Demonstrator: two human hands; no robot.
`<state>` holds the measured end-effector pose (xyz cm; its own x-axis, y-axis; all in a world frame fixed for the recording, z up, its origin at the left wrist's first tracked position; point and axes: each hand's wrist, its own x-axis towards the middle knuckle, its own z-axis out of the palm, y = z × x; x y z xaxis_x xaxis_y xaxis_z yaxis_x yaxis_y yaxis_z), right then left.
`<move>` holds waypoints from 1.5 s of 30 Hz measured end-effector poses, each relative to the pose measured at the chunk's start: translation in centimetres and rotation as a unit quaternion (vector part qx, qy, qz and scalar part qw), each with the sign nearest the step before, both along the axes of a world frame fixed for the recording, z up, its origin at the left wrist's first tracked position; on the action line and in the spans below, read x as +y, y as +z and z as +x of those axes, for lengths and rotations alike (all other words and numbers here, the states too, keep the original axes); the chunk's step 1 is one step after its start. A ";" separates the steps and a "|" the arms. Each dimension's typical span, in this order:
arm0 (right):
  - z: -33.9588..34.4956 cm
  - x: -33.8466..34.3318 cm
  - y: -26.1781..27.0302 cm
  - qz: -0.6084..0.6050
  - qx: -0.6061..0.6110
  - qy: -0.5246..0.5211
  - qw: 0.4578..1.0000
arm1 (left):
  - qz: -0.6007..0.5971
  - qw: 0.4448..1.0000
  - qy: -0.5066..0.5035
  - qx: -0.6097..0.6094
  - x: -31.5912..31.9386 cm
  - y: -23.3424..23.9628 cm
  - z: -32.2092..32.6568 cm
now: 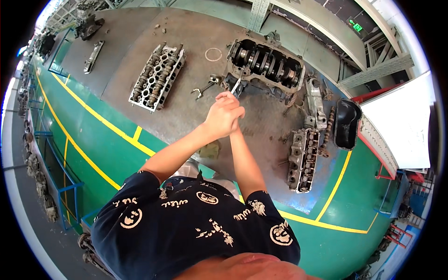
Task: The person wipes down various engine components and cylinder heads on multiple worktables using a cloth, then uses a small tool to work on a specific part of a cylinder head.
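Before me, my left hand is curled over my right hand, which it mostly hides. A slim, shiny metal tool extends from the fingertips of my closed left hand toward the near edge of an engine block with its crankshaft showing. Whether my right hand also grips it cannot be seen. Left of the block lie a piston with its connecting rod and a thin ring gasket. Farther left, a cylinder head with two camshafts rests on the metal-topped workbench.
At right lie a cast metal part, a loose camshaft, a black oil pan and a second cylinder head. A yellowish cloth or sponge sits by the near edge. A narrow metal part lies far left.
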<state>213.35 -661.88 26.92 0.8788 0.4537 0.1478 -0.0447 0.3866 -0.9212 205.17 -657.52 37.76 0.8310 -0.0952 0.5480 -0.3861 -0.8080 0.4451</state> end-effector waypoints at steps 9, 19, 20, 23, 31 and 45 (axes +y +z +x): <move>-4.1 -1.0 -3.1 -0.179 -0.026 -0.053 0.982 | -0.001 0.993 -0.080 -0.089 2.3 -1.9 -1.2; -5.9 0.7 -0.6 -0.288 -0.131 -0.170 0.933 | -0.079 0.969 -0.220 -0.084 5.9 -3.1 -0.2; -5.9 0.7 -0.5 -0.294 -0.126 -0.184 0.930 | -0.082 0.968 -0.218 -0.096 5.9 -3.2 -0.1; -5.8 0.7 -0.6 -0.335 -0.114 -0.208 0.912 | -0.076 0.968 -0.213 -0.110 5.6 -3.2 0.2; -4.4 1.0 -0.5 -0.413 -0.120 -0.228 0.874 | -0.161 0.949 -0.265 -0.052 5.1 -3.3 1.6; -4.3 0.7 2.0 -0.400 -0.177 -0.270 0.857 | -0.167 0.957 -0.234 -0.044 4.5 -0.6 2.8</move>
